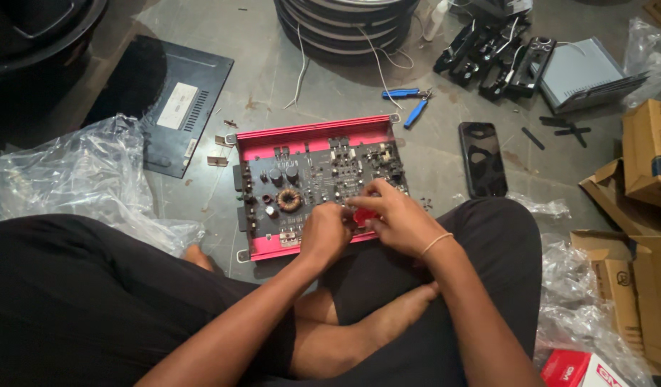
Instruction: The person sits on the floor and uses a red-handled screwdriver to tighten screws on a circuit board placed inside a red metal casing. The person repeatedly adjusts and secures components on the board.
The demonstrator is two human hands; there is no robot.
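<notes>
Crosswise, hands (359,222) work the red amplifier (316,183), long axis left-right.

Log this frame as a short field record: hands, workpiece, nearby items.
left hand: resting on circuit board, fingers curled
right hand: pinching small red part
workpiece: circuit board in open red metal case, on floor
nearby: blue-handled pliers, dark phone, black cover panel, plastic wrap, cardboard boxes

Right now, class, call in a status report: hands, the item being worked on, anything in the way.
Both hands pinching small red part. Over circuit board in pink case. Nothing blocking; phone alongside.
</notes>
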